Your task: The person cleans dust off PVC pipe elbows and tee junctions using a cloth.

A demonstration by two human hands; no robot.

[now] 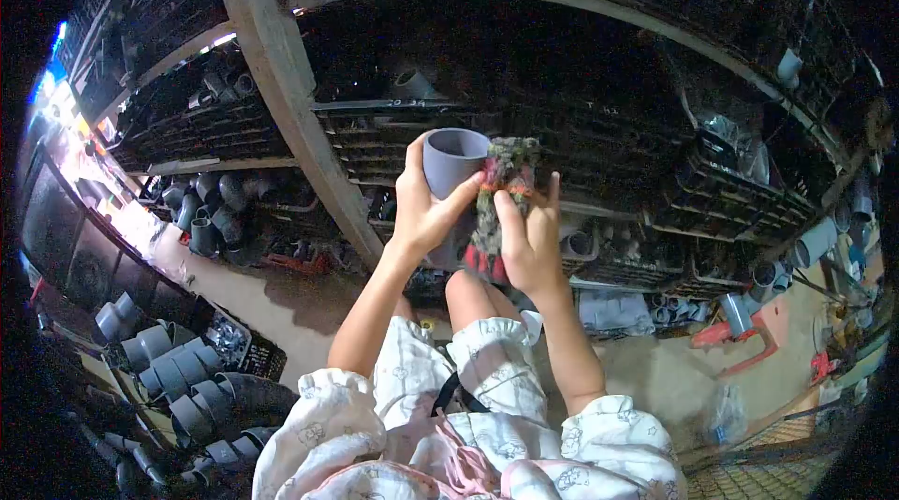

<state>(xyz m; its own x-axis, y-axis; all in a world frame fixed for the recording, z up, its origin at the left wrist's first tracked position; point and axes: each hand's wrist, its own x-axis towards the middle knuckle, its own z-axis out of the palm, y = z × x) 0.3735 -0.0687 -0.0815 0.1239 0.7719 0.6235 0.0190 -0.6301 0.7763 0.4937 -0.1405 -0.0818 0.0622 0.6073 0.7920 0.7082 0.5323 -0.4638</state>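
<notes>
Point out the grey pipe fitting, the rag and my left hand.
grey pipe fitting [452, 161]: head view, on its outer wall.
rag [505, 169]: head view, on its upper part.
left hand [423, 215]: head view, on the hand's middle.

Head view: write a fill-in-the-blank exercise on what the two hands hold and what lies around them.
1. The left hand grips a pipe fitting whose colour is ____.
2. The right hand presses a cloth against the side of the ____.
3. A heap of fittings of the same colour lies at the lower ____ of the view.

Missing words: grey; pipe fitting; left.
</notes>
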